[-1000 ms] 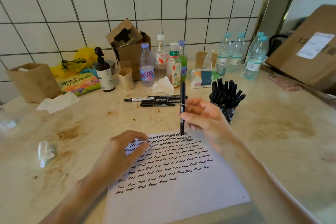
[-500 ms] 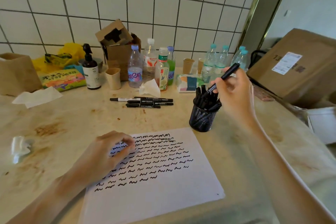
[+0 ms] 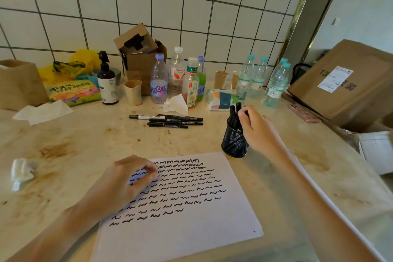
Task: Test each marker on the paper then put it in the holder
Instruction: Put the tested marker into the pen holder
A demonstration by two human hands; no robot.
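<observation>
the right hand [image 3: 258,128] is up at the holder [image 3: 234,141], fingers curled over its rim among the black markers standing in it — whether it grips one of them i cannot tell, the fingers hide that. the holder, a black mesh cup, stands just beyond the far right corner of the paper [image 3: 180,219]. the left hand [image 3: 125,181] rests on the paper's near-left part, fingers bent with the tips pressing the sheet, holding nothing. rows of short black squiggles cover the upper part of the sheet, some under that hand.

beyond the paper, well apart from both hands, four loose markers [image 3: 168,120] lie side by side on the stained surface [image 3: 74,144], all capped. behind them a crumpled tissue [image 3: 176,103] and a row of bottles [image 3: 176,76] stand against the tiled wall, with a brown pump bottle [image 3: 107,83], a paper cup [image 3: 133,92] and an open cardboard box [image 3: 141,57] further left. a tissue pack [image 3: 221,100] sits just behind the holder — more water bottles [image 3: 276,83] beside it. a big carton [image 3: 348,83] leans at far right.
</observation>
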